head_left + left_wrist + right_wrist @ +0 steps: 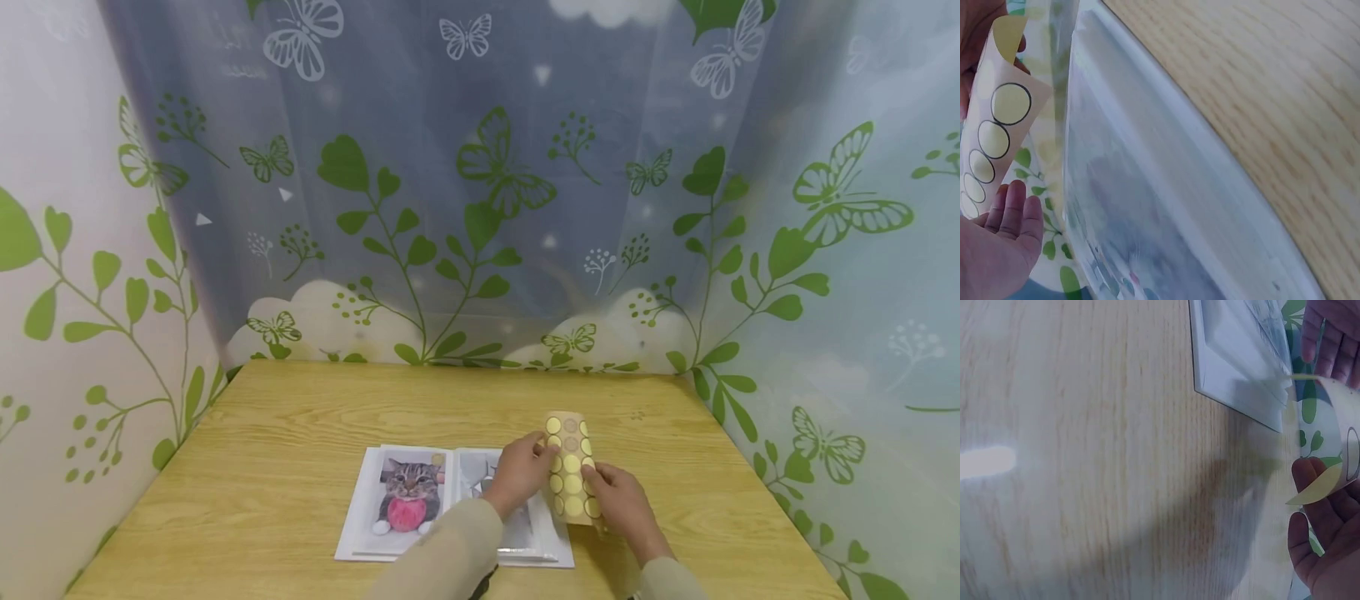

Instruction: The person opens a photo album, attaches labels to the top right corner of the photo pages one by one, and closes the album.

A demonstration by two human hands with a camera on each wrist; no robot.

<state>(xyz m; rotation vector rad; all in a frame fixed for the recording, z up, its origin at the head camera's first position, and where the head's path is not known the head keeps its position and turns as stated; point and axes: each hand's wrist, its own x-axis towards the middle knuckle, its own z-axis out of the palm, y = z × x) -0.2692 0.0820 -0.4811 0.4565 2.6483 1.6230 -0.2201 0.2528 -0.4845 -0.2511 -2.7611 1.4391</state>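
Observation:
In the head view a sheet of round yellow stickers is held up over the right side of an open photo album. My right hand grips its lower right edge, thumb on the front and fingers behind. At the left edge, my left hand pinches the sheet with thumb and forefinger; the other fingers hang loosely curled in the left wrist view. Two circles near the top of the middle column look bare. The sheet bows in the right wrist view. A cat picture fills the album's left page; the left forearm partly covers the right page.
The album lies on a wood-grain table. Patterned cloth with leaves and butterflies hangs behind the table and along both sides. A small gold round mark shows at the cat picture's upper right corner.

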